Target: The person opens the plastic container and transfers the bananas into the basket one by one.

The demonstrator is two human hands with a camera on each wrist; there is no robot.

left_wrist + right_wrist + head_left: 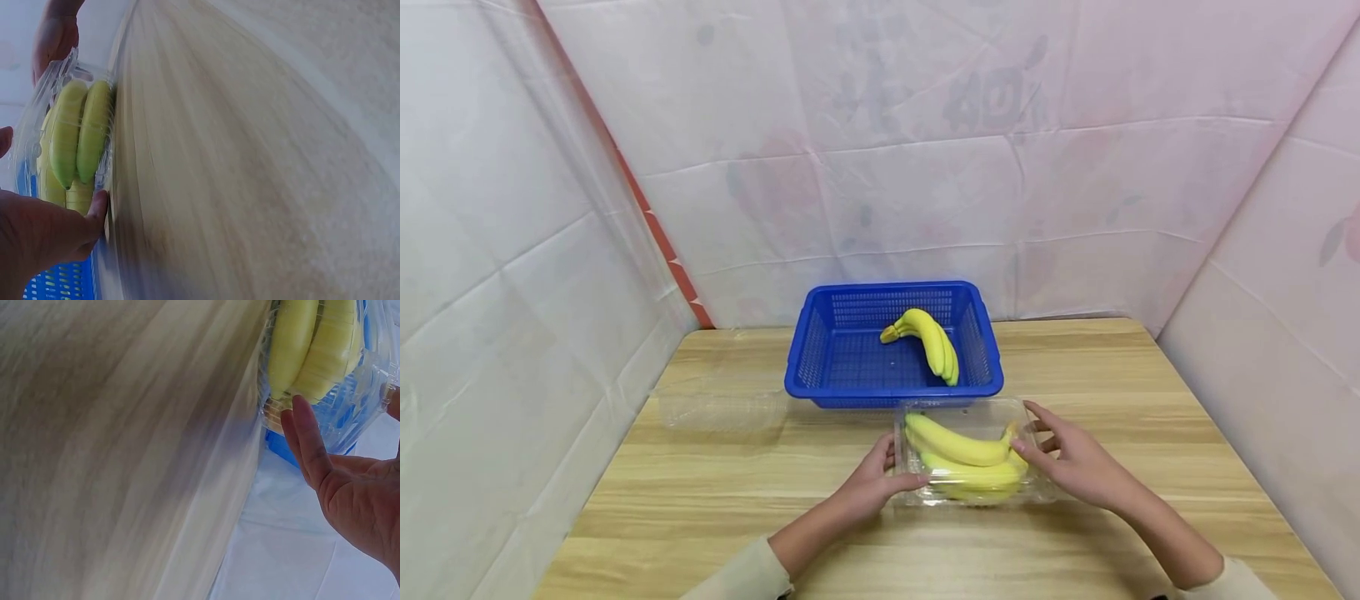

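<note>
A clear plastic box (968, 406) with yellow bananas (962, 446) inside is between my two hands, just in front of the blue basket. My left hand (868, 483) grips its left end, thumb on the near side and fingers round the side. At the right end, my right hand (1078, 458) holds the box, its thumb over the top and fingers spread along the side. The left wrist view shows greenish banana tips (65, 169) through the plastic. In the right wrist view, fingertips (304, 415) touch the box wall.
Behind the box stands a blue plastic basket (808, 392) with a bunch of bananas (932, 342) in its right half. Another clear plastic box (722, 410) lies on the wooden table (700, 517) at the left. Pale sheets (865, 192) hang around the table's back and sides.
</note>
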